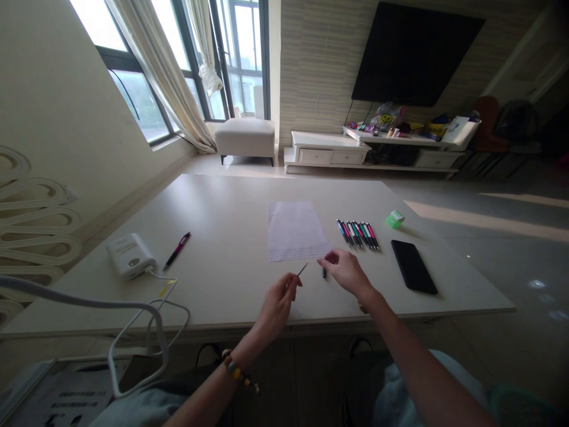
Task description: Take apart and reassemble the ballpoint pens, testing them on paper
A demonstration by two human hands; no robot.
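Note:
My left hand [279,299] is closed in a pinch on a thin dark pen refill [302,270] whose tip points up and right. My right hand [344,270] is closed on a short dark pen part [324,273] that hangs below its fingers. Both hands hover over the near middle of the white table [222,196], a little apart. Just beyond them lies a white sheet of paper [296,230]. A row of several coloured pens [358,233] lies to the right of the paper.
A black phone [414,266] lies right of my right hand, with a small green object [395,219] behind it. At the left are a pink-and-black pen [176,250] and a white power bank [130,255] with white cables [155,308]. Behind the table stand an ottoman and a TV stand.

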